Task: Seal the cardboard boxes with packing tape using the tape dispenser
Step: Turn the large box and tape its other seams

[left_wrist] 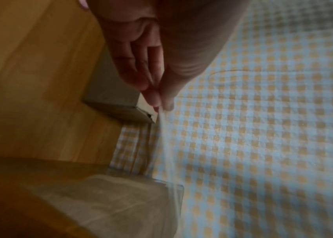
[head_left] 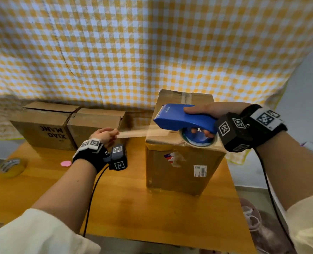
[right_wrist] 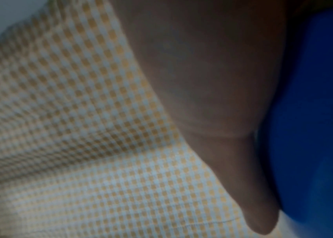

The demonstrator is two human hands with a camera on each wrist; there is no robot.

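Note:
My right hand (head_left: pixel 200 120) grips the blue tape dispenser (head_left: pixel 181 119) above the tall cardboard box (head_left: pixel 181 167) on the right of the table; the dispenser (right_wrist: pixel 316 112) fills the right edge of the right wrist view beside my thumb. A clear strip of tape (head_left: pixel 135 133) stretches left from the dispenser to my left hand (head_left: pixel 106 135), which pinches its free end. In the left wrist view the fingertips (left_wrist: pixel 157 98) hold the tape strip (left_wrist: pixel 166 136) between them. Old tape runs over the tall box's top seam.
Two smaller cardboard boxes (head_left: pixel 47 125) (head_left: pixel 97 123) stand side by side at the back left of the wooden table (head_left: pixel 126 204). A spare tape roll (head_left: pixel 12 166) lies at the left edge, a pink piece (head_left: pixel 66 163) nearby. A yellow checked cloth (head_left: pixel 133 48) hangs behind.

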